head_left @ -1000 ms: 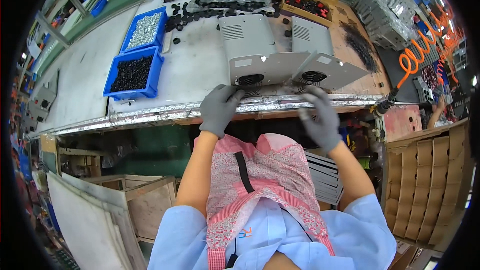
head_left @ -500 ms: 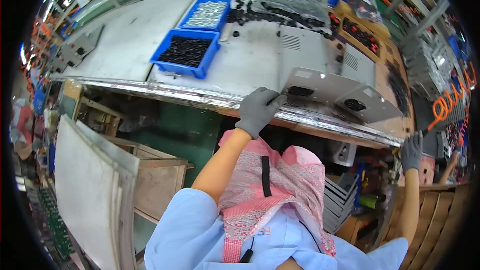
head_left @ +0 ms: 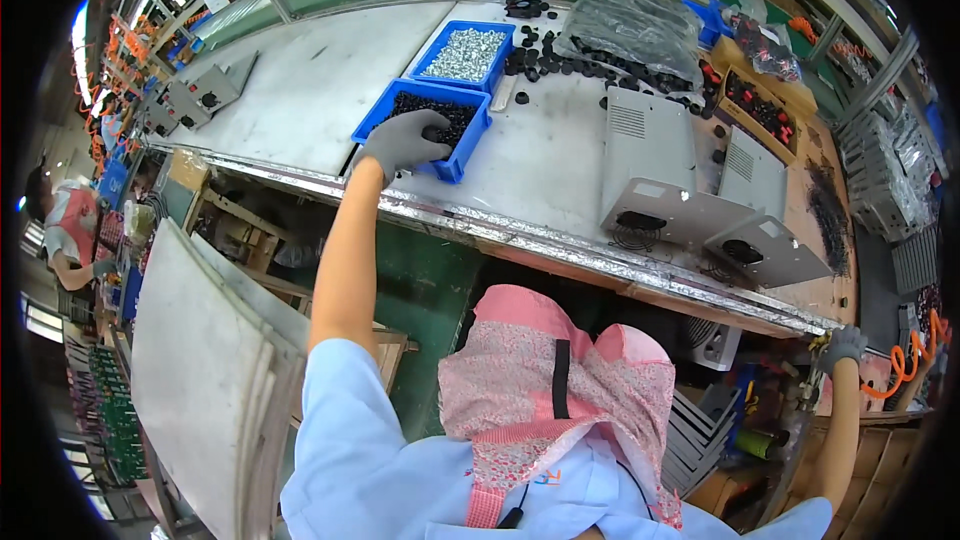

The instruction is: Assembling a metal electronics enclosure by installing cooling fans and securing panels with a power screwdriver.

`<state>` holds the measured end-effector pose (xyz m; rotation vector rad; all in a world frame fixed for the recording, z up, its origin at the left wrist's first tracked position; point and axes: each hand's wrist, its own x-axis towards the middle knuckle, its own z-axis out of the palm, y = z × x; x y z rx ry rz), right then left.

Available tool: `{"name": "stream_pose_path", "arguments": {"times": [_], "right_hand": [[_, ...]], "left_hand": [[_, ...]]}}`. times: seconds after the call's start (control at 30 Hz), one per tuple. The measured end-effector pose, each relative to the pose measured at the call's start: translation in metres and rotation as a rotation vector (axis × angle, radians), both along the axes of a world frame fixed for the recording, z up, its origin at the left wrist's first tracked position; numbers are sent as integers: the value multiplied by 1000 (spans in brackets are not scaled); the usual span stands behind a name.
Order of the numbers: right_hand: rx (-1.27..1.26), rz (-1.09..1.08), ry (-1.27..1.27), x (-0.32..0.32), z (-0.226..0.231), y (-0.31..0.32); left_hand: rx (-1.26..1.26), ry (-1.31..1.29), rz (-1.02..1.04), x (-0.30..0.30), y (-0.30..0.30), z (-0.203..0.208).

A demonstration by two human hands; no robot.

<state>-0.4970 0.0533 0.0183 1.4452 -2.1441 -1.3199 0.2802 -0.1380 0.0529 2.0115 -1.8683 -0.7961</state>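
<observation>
My left hand (head_left: pixel 402 143), in a grey glove, reaches over the near rim of a blue bin (head_left: pixel 470 152). Small black parts, perhaps screws, fill this bin; the black parts (head_left: pixel 447 112) lie right by my curved fingers, which are apart and hold nothing visible. Behind it stands a second blue bin, its silvery small pieces (head_left: pixel 465 54) heaped inside. Far to the right, my gloved right hand (head_left: pixel 843 346) is at the bench corner, beside a small yellowish fitting. Its fingers are too small and partly hidden to read.
Grey sheet-metal housings (head_left: pixel 648 155) with black fans stand on the bench at right. Behind them are loose black knobs, a clear plastic bag (head_left: pixel 632 32) and a carton (head_left: pixel 757 115) of red and black parts. An orange coiled hose (head_left: pixel 905 365) hangs near my right hand.
My left hand has moved left from the bench edge by the housing to the bin of black parts. My right hand stays near the bench corner. The view has shifted somewhat.
</observation>
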Motion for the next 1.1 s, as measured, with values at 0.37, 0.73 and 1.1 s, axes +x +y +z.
{"name": "stream_pose_path", "arguments": {"times": [0.37,0.73,1.1], "right_hand": [[39,-397,-177,-5,11,-12],[-28,-196,-324,63,96,55],[-296,-12,-1428,239,74,118]], "left_hand": [[-93,-176,-181,-9,-16,-14],[-259,-437,11,-22,-27,-35],[36,1458,246,51,-50,-41]]}}
